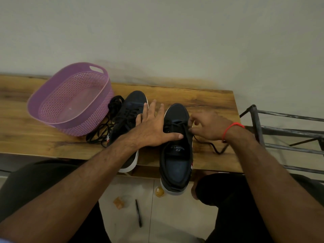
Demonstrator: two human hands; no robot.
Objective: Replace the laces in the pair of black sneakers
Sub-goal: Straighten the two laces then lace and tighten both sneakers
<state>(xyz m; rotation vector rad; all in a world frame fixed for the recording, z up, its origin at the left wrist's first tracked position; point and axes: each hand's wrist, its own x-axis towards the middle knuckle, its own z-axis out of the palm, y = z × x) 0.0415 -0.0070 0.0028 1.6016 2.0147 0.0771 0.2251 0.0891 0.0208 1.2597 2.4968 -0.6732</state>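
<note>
Two black sneakers stand side by side on a wooden bench (210, 102), toes pointing away from me. My left hand (154, 127) is spread flat, fingers straight, between the left sneaker (130, 109) and the right sneaker (177, 155), its thumb lying across the right one's tongue. My right hand (208, 127) pinches a black lace (214, 148) at the right sneaker's eyelets; the lace's loose end trails over the bench to the right. A bundle of loose black laces (107, 123) lies left of the left sneaker.
A purple plastic basket (70, 100) sits on the bench at the left, touching the loose laces. A dark metal rack (284, 130) stands to the right of the bench. On the tiled floor below lie a black pen (138, 213) and small scraps. My knees frame the bench's front edge.
</note>
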